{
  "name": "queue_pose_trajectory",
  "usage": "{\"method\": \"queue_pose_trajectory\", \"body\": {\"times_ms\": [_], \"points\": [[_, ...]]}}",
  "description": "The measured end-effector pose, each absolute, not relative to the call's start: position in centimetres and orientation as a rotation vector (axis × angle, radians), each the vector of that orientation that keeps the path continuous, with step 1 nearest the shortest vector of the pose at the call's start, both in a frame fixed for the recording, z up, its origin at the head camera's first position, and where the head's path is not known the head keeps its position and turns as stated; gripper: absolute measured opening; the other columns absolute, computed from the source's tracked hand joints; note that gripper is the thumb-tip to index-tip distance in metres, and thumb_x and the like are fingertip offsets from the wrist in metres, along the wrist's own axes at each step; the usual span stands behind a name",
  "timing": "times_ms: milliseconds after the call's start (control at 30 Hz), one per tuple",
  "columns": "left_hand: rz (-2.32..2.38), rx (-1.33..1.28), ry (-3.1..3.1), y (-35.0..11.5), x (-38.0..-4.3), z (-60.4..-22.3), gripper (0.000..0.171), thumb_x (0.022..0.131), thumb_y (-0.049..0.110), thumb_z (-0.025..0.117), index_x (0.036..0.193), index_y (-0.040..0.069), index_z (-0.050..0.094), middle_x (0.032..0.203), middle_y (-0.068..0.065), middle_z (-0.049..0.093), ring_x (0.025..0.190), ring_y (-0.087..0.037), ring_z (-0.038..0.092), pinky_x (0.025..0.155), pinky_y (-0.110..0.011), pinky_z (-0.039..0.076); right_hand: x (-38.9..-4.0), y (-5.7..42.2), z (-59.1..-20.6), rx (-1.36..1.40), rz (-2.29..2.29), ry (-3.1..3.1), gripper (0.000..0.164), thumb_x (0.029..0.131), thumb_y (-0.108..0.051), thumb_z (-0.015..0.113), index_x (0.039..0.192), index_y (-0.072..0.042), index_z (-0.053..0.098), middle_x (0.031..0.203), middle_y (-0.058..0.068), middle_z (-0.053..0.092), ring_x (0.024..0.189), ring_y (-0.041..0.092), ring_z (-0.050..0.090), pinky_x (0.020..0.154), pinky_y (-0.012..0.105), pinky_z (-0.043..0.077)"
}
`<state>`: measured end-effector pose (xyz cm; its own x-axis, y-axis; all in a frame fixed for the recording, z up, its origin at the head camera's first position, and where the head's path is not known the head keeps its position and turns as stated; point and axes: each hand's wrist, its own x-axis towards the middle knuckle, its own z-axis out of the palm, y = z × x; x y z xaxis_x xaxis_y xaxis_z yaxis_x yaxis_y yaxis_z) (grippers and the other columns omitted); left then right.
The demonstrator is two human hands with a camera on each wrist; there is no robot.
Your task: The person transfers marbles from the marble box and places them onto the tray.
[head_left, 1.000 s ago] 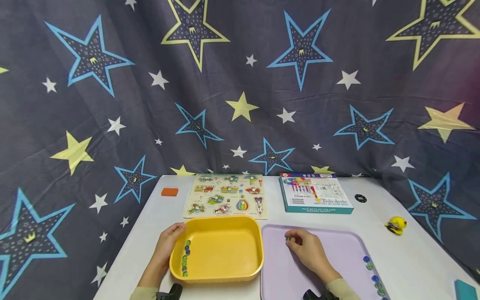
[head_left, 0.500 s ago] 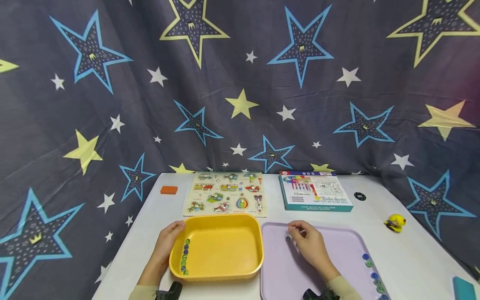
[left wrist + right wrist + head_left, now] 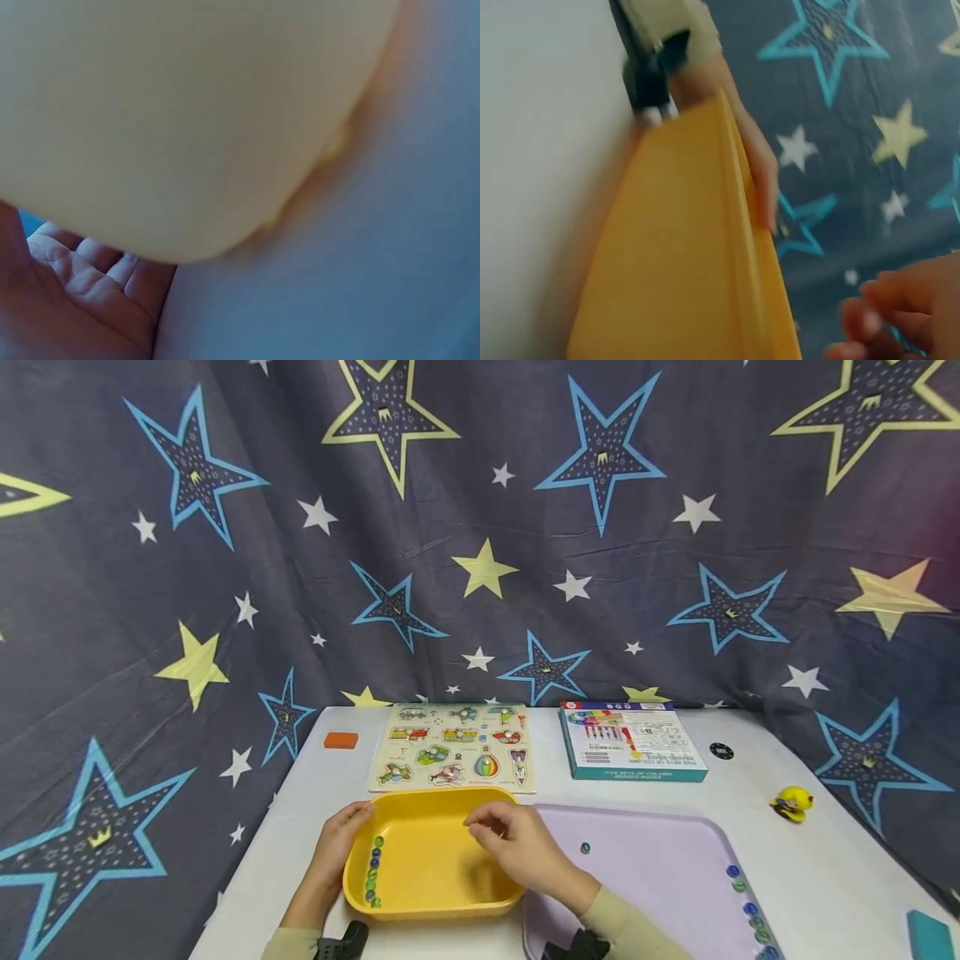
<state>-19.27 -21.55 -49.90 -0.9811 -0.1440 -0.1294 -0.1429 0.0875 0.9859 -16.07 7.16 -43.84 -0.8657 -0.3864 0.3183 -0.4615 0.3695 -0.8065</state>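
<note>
My left hand (image 3: pixel 335 843) grips the left rim of a yellow plastic tub (image 3: pixel 435 906). In the left wrist view that hand (image 3: pixel 90 292) shows partly below the blurred tub corner (image 3: pixel 195 150). A row of blue and green glass marbles (image 3: pixel 372 877) lies along the tub's left inner side. My right hand (image 3: pixel 525 852) hovers over the tub's right part, fingers loosely bent, with no marble visible between them. Its fingertips (image 3: pixel 862 319) are blurred in the right wrist view. A single dark marble (image 3: pixel 585 847) lies on the lilac tray (image 3: pixel 645 885).
More marbles (image 3: pixel 751 909) lie along the lilac tray's right edge. Behind stand a picture puzzle board (image 3: pixel 453 747), a boxed game (image 3: pixel 633 743) and an orange block (image 3: pixel 341 741). A black disc (image 3: pixel 722 751), a yellow duck toy (image 3: pixel 792 804) and a teal block (image 3: pixel 930 935) lie at right.
My right hand let go of the marble on the lilac tray and moved left over the tub. The marble has shifted slightly right and nearer. My left hand stays on the rim.
</note>
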Motion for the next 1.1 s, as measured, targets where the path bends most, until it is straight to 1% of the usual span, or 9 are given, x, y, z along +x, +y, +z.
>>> {"method": "queue_pose_trajectory", "body": {"times_ms": [133,267,333,433,533,667,833,1000,1100], "points": [[-2.115,0.307,-2.307,-21.5,-19.2,-49.8,0.048,0.084,0.044,0.056,0.111,0.005,0.058,0.105,-0.011,0.060,0.091,-0.020,0.056,0.077,-0.027,0.047,-16.0,4.2,-43.6,1.011,1.404,-2.704,0.013,0.086,-0.025,0.060,0.097,-0.020,0.065,0.078,-0.014,0.058,0.063,0.002,0.051,0.055,0.019,0.043],[-2.116,0.323,-2.307,-21.6,-19.3,-49.9,0.046,0.084,0.043,0.056,0.110,0.006,0.058,0.104,-0.010,0.060,0.091,-0.020,0.056,0.076,-0.027,0.047,-16.3,1.8,-43.9,1.159,1.321,-2.944,0.026,0.086,-0.030,0.059,0.106,-0.013,0.063,0.079,-0.014,0.056,0.064,0.001,0.049,0.058,0.019,0.041],[-2.122,0.328,-2.303,-21.6,-19.4,-49.9,0.045,0.083,0.043,0.057,0.110,0.006,0.059,0.103,-0.010,0.060,0.090,-0.020,0.056,0.075,-0.028,0.047,-16.4,0.8,-44.2,1.200,1.293,-3.037,0.029,0.085,-0.030,0.060,0.108,-0.012,0.062,0.079,-0.013,0.057,0.066,0.001,0.050,0.061,0.019,0.042],[-2.122,0.319,-2.303,-21.6,-19.4,-49.8,0.048,0.082,0.045,0.058,0.109,0.006,0.059,0.103,-0.010,0.060,0.090,-0.020,0.056,0.075,-0.028,0.047,-16.6,-0.4,-44.9,1.284,1.264,-3.083,0.027,0.085,-0.028,0.061,0.107,-0.013,0.063,0.078,-0.013,0.057,0.067,0.000,0.051,0.064,0.018,0.043],[-2.122,0.303,-2.301,-21.5,-19.3,-49.7,0.051,0.082,0.046,0.058,0.110,0.004,0.059,0.103,-0.010,0.061,0.089,-0.020,0.056,0.074,-0.027,0.047,-16.5,-1.2,-45.1,1.350,1.258,-3.092,0.024,0.085,-0.026,0.061,0.105,-0.012,0.063,0.075,-0.014,0.057,0.065,-0.001,0.050,0.063,0.017,0.042],[-2.118,0.291,-2.298,-21.5,-19.4,-49.7,0.050,0.082,0.046,0.058,0.110,0.003,0.059,0.103,-0.011,0.061,0.090,-0.019,0.057,0.074,-0.027,0.047,-16.4,-1.8,-44.9,1.414,1.245,-3.083,0.024,0.085,-0.026,0.061,0.104,-0.011,0.064,0.074,-0.013,0.056,0.064,-0.001,0.049,0.062,0.016,0.041],[-2.120,0.291,-2.289,-21.4,-19.4,-49.8,0.049,0.082,0.044,0.058,0.109,0.003,0.060,0.103,-0.010,0.061,0.090,-0.020,0.057,0.075,-0.027,0.047,-16.3,-2.7,-45.2,1.440,1.262,-3.068,0.023,0.085,-0.025,0.061,0.102,-0.010,0.065,0.075,-0.015,0.056,0.065,-0.002,0.049,0.063,0.015,0.041],[-2.128,0.293,-2.290,-21.4,-19.4,-49.9,0.051,0.081,0.046,0.059,0.108,0.003,0.060,0.104,-0.010,0.061,0.091,-0.020,0.056,0.075,-0.026,0.047,-16.3,-3.4,-45.9,1.418,1.311,-3.076,0.020,0.085,-0.025,0.060,0.100,-0.013,0.066,0.078,-0.015,0.058,0.069,-0.002,0.050,0.066,0.016,0.041],[-2.114,0.297,-2.299,-21.5,-19.4,-49.8,0.053,0.080,0.048,0.059,0.108,0.003,0.060,0.104,-0.009,0.061,0.091,-0.019,0.056,0.076,-0.026,0.047,-16.5,-3.7,-46.3,1.396,1.395,-3.077,0.017,0.085,-0.024,0.060,0.097,-0.014,0.067,0.078,-0.015,0.059,0.068,-0.001,0.050,0.065,0.016,0.041]]}}
